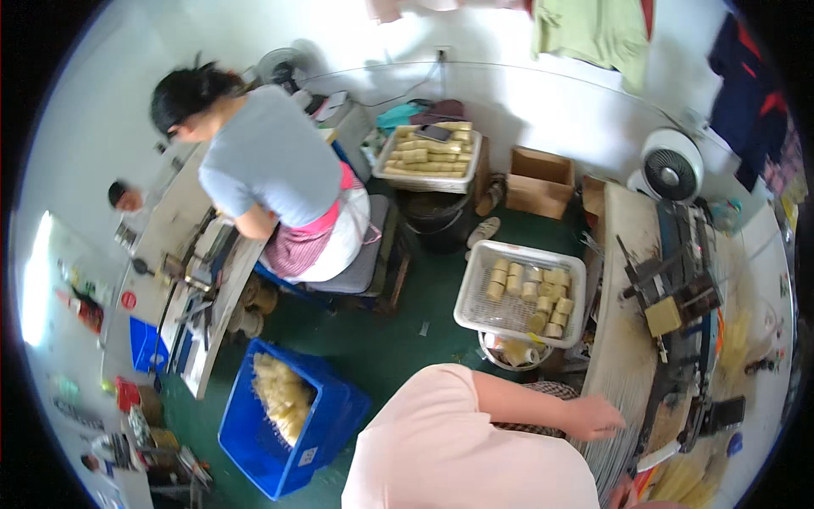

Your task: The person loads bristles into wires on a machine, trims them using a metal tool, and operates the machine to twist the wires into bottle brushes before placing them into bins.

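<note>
My left arm, in a pale pink sleeve, reaches right to the long bench. My left hand (593, 417) is down over a spread of thin grey strands (606, 382) along the bench's near side. Its fingers are curled together, and whatever they hold is too small to make out. My right hand (625, 492) shows only in part at the lower edge, beside the bench; its fingers are mostly hidden. Across from my hands, a dark machine (691, 297) with a yellowish block (663, 316) is mounted on the bench.
A white basket (466, 310) of short yellow rolls stands behind the bench on a metal basin (509, 356). A blue bin (339, 416) with pale bristly pieces is on the green floor. A co-worker (271, 161) sits at another bench. Farther back are a tray (424, 180), carton (538, 182) and fan (670, 165).
</note>
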Demonstrator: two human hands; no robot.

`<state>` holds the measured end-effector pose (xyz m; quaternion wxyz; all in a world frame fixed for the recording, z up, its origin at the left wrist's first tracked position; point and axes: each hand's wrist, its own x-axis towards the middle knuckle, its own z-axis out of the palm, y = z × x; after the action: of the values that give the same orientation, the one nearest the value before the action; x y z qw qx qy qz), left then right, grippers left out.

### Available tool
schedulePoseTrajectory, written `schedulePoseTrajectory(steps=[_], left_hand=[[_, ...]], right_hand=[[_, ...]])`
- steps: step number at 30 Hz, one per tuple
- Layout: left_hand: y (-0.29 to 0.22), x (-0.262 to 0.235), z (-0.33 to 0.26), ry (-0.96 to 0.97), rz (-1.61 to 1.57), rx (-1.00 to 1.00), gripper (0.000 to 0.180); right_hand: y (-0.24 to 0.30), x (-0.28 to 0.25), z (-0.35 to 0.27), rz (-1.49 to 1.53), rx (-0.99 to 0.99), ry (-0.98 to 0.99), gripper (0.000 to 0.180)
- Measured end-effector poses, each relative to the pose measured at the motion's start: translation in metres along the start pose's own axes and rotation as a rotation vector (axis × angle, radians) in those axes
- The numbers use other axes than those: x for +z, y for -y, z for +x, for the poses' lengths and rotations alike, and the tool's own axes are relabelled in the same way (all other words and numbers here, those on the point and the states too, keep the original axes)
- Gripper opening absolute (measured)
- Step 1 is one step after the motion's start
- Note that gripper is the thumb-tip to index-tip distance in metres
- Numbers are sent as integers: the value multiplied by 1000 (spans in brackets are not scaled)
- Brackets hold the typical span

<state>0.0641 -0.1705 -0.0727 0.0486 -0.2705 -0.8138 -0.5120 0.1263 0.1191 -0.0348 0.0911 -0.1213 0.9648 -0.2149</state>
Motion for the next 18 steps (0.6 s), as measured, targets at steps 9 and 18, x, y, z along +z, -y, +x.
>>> schedulePoseTrajectory(steps=[9,18], left_hand=[[-28,61,23,357,135,446,19],[-36,42,1,150,218,280,21]], right_hand=[[-92,12,-79,-46,174,18,31],[-81,21,-38,191,138,89,23]])
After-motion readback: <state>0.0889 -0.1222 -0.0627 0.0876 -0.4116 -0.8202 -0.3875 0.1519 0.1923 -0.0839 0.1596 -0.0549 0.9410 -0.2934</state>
